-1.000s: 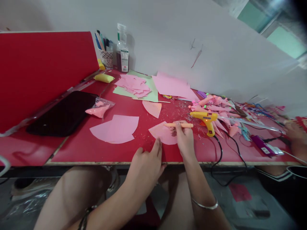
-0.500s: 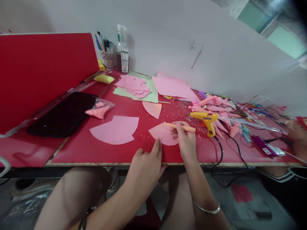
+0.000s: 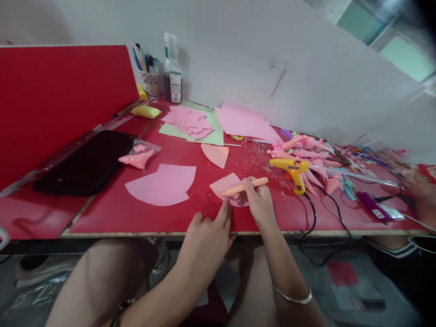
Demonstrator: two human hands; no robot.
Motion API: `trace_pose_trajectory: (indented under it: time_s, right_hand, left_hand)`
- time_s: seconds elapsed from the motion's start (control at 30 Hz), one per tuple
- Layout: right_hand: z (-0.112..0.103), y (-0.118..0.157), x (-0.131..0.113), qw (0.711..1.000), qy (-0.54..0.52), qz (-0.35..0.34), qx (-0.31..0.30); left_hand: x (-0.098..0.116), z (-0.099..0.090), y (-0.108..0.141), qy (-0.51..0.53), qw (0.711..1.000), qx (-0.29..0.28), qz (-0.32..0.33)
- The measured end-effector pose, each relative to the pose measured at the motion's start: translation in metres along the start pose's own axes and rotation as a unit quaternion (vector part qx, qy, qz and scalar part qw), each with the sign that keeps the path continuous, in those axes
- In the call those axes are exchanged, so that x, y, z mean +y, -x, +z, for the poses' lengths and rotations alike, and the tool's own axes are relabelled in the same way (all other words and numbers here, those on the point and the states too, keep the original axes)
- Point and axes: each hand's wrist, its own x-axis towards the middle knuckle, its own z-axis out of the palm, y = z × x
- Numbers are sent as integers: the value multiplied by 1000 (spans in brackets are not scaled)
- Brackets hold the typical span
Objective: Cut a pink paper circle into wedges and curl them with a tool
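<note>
A fan-shaped pink paper piece (image 3: 223, 182) lies on the red table near its front edge. My right hand (image 3: 257, 200) is closed round an orange pen (image 3: 260, 181), whose tip points left and down at the paper. At the paper's lower edge rest the fingertips of my left hand (image 3: 209, 229); its index finger is stretched out, the others are partly bent, and nothing is gripped. Other cut pink pieces (image 3: 163, 184) lie to the left, and a smaller one (image 3: 216, 154) sits just behind.
A yellow glue gun (image 3: 293, 170) with a black cord stands right, before piled pink cones (image 3: 306, 147). Left are a black phone (image 3: 85, 161) and a pink bag (image 3: 139, 154). Pink sheets (image 3: 243, 120), a bottle (image 3: 175, 81) and a pen cup (image 3: 150, 84) are behind. Another person's hand (image 3: 417, 186) is far right.
My right hand has shifted slightly left, and the pen has swung so its tip now points down-left over the paper. My left hand has hardly moved.
</note>
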Motion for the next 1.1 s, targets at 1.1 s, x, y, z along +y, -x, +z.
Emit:
trace_pose_trajectory:
  time_s: [1.1]
  right_hand:
    - [-5,-6,1,991,84,-53,87]
  left_hand:
    - [2,1,-2,37,999,6,2]
